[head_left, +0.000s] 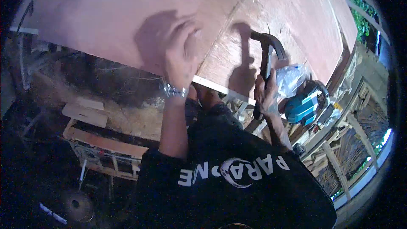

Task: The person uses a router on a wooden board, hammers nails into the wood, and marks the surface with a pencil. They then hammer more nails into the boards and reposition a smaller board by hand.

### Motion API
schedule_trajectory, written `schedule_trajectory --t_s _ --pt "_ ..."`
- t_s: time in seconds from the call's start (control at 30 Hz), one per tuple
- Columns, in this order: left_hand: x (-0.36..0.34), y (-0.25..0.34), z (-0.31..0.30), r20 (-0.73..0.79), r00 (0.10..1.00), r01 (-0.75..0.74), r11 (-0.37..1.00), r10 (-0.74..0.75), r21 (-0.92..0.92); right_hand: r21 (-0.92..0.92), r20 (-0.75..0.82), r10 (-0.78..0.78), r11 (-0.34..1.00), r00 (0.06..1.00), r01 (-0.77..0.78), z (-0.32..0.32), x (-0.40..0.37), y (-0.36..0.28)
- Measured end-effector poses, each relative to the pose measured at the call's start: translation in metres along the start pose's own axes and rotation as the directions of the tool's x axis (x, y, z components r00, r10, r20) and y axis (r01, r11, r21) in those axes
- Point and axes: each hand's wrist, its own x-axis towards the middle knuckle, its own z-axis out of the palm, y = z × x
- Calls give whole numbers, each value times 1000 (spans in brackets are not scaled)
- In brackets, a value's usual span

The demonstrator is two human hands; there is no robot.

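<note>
My right hand (266, 95) is wrapped around the handle of a claw hammer (268, 53), whose dark head is raised over a pinkish plywood sheet (106, 12). Two thin nails (268, 28) seem to stand up from the wood just beyond the hammer head. Over the same sheet, left of a seam, hovers my left hand (183, 44), with a metal-banded watch on its wrist. Motion smears its fingers, which look curled; whether anything is between them cannot be made out. Both hands cast shadows on the plywood.
Close to my right hand lie a clear plastic bag (292, 78) and a teal power tool (303, 106). A wooden bench (104, 142) with loose boards (87, 112) stands lower left. Slatted timber framing (339, 157) lines the right side. The sheet's pale front edge (220, 88) faces me.
</note>
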Motion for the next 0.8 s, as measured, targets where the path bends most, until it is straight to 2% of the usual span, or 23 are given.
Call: schedule_trajectory --t_s 0.1,0.17,0.3,0.37,0.5,0.6,0.7,0.8 --pt "19 -10 13 213 977 18 999 -10 -40 8 14 -24 1000 1000 24 -1 -21 7" --pt "28 -11 26 259 962 -104 993 84 62 67 84 -20 998 996 14 -5 -25 16" --pt "34 -12 44 329 918 -325 896 222 303 -63 8 -319 946 948 319 -4 -19 24" --pt "30 -19 50 297 933 -286 916 201 280 -26 19 -128 991 992 129 -2 -23 19" --pt "29 -22 52 264 939 -292 916 219 276 30 -5 -48 998 999 48 3 -19 13" --pt "30 -21 49 314 925 -323 878 215 352 49 -23 -67 997 998 68 3 -17 14" --pt "32 -17 51 284 942 -269 913 182 307 55 -66 -118 991 991 121 5 -16 15" --pt "32 -25 60 193 972 -183 946 134 267 65 -29 -56 996 998 58 3 -17 15"
